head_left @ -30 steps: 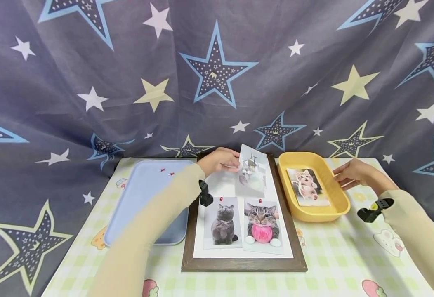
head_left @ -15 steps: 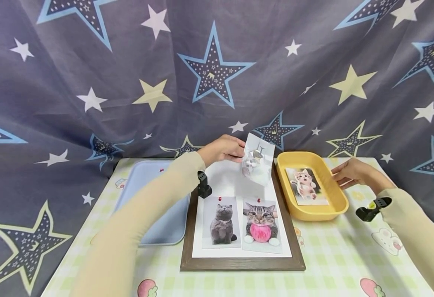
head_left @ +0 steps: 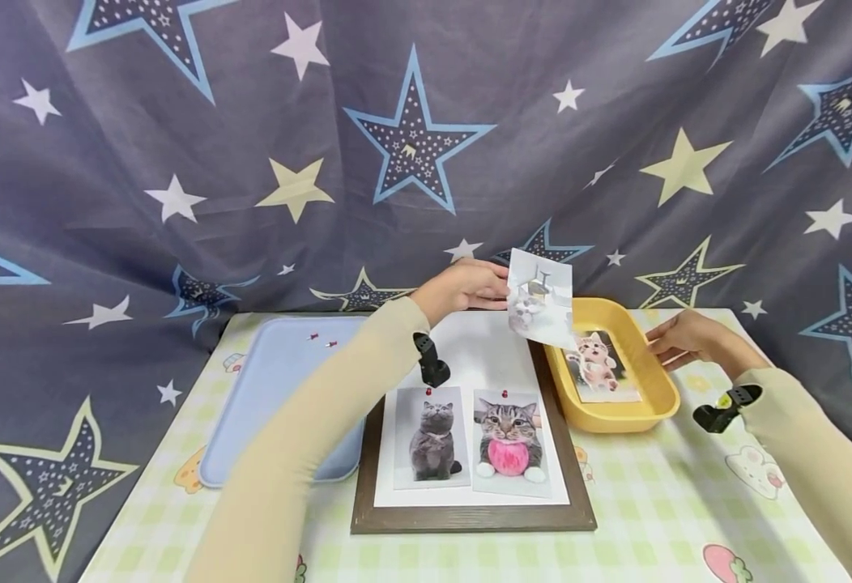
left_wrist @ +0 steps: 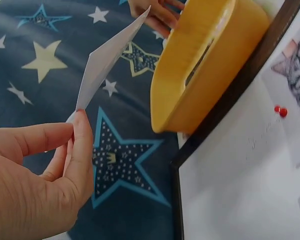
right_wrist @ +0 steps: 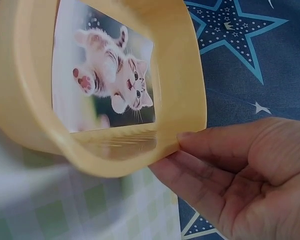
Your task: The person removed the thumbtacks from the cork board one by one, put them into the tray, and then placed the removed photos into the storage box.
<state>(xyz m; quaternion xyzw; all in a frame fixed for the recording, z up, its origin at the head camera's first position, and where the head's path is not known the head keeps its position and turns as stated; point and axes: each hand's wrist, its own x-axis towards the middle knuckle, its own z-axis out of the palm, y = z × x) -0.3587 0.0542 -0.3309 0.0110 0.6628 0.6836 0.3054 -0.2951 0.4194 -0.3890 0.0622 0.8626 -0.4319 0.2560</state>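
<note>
The counter (head_left: 513,557) is covered by a pale green-and-white checked cloth (head_left: 645,506), printed with a white rabbit (head_left: 750,471) at the right and a pink strawberry (head_left: 722,559) at the near right. On it lie a light blue, round-cornered rectangular tray (head_left: 273,380) at the left, a white rectangular board (head_left: 484,364) with a brown frame (head_left: 473,519) in the middle, and a deep yellow oblong basin (head_left: 619,422) at the far right.

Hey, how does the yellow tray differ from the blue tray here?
The yellow tray is deep-walled; the blue tray looks shallow. The yellow tray holds a kitten photo; the blue tray bears two red pins. The right hand pinches the yellow tray's rim; no hand touches the blue tray. Both have rounded corners.
</note>
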